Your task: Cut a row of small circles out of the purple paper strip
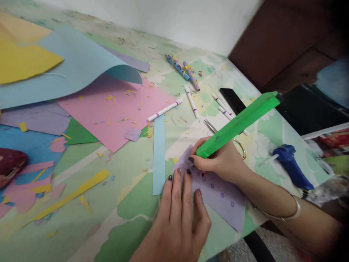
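While the open left hand [177,214] is bracing lilac paper [215,202] on the worktop [128,160], the right hand [225,160], gripping a green pen-like tool [237,123], is apparently marking rings [222,195]; the next move is probably calling for steady spacing

Hands [180,218] touch purple paper [215,194] — right [222,160] grips green stick [240,123].

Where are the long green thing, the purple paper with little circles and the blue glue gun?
Long green thing [237,125]: head view, middle of its length.
Purple paper [217,200]: head view, its surface beside the circles.
Blue glue gun [292,165]: head view, its handle.
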### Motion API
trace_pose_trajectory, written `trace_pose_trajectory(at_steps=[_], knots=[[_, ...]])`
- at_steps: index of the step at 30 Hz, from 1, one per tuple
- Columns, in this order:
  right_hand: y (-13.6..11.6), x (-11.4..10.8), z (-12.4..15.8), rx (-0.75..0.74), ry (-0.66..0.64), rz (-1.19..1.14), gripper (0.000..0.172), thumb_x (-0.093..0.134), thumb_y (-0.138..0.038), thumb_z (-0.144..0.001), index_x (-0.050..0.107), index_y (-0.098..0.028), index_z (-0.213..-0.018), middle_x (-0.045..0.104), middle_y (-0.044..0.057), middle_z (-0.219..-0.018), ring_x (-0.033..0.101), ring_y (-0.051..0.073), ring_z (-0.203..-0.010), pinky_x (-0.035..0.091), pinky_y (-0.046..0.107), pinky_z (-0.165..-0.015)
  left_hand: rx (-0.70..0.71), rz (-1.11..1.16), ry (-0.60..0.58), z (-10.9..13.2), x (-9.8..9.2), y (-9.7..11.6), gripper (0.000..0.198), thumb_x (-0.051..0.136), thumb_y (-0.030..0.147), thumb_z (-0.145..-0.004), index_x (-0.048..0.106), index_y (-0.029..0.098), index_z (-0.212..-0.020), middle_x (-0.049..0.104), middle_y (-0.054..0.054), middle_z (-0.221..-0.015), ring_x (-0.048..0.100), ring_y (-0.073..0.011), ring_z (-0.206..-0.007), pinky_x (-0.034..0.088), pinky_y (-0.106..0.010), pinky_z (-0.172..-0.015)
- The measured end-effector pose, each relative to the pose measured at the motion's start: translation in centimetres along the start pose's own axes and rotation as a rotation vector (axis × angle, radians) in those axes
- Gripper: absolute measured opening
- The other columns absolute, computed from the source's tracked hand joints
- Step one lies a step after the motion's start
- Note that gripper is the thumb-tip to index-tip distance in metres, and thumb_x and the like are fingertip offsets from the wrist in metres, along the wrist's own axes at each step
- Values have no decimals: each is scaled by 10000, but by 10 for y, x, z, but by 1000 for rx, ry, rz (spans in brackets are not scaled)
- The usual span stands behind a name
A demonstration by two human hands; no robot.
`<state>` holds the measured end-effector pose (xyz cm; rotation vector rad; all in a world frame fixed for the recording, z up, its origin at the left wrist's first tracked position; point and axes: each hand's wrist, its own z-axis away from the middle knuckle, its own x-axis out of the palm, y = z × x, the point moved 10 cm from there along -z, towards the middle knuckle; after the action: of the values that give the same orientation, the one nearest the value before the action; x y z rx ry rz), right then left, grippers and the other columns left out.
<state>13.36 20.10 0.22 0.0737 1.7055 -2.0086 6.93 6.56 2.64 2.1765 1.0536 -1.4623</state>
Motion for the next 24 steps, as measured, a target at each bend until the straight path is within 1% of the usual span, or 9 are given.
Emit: trace_pose_trajectory(at_steps=[3,6,10,14,18,24], knots=[[0,1,0,-8,-1,9,63,654,-106,-667,623,-160,-660,588,-51,-486,537,69,-383,427,151,-369,-6,-1,-14,0,1,0,273,459,204,-886,510,38,-1097,630,-268,-1156,530,-439,-1160,457,-541,-945],[-3,1,-1,-8,-5,16,62,652,-105,-664,624,-159,-651,585,-47,-490,543,74,-391,438,155,-376,-6,5,-15,0,0,0,283,452,195,-881,506,27,-1101,615,-286,-1167,515,-450,-1168,460,-539,-943],[-5,0,-1,11,1,16,76,641,-80,-640,631,-155,-642,574,-45,-469,537,75,-389,442,158,-379,12,6,-36,0,2,0,308,435,199,-878,499,20,-1120,605,-287,-1183,516,-450,-1167,464,-544,-937],[-6,-1,-1,43,14,2,111,630,-42,-604,635,-149,-634,568,-46,-454,534,74,-385,443,155,-379,43,15,-14,1,0,2,317,413,196,-876,498,10,-1117,603,-300,-1172,529,-458,-1146,475,-546,-913],[-7,-1,-1,59,10,-20,114,626,-40,-595,632,-149,-629,572,-46,-455,533,76,-383,455,160,-379,24,3,-41,0,2,0,316,435,200,-873,494,15,-1123,594,-298,-1191,508,-456,-1171,462,-544,-936],[-6,-1,-2,15,13,-7,108,624,-47,-611,630,-155,-624,572,-52,-456,537,71,-375,452,150,-370,20,5,-35,0,1,1,306,437,198,-875,499,19,-1115,603,-294,-1179,506,-456,-1171,466,-546,-935]])
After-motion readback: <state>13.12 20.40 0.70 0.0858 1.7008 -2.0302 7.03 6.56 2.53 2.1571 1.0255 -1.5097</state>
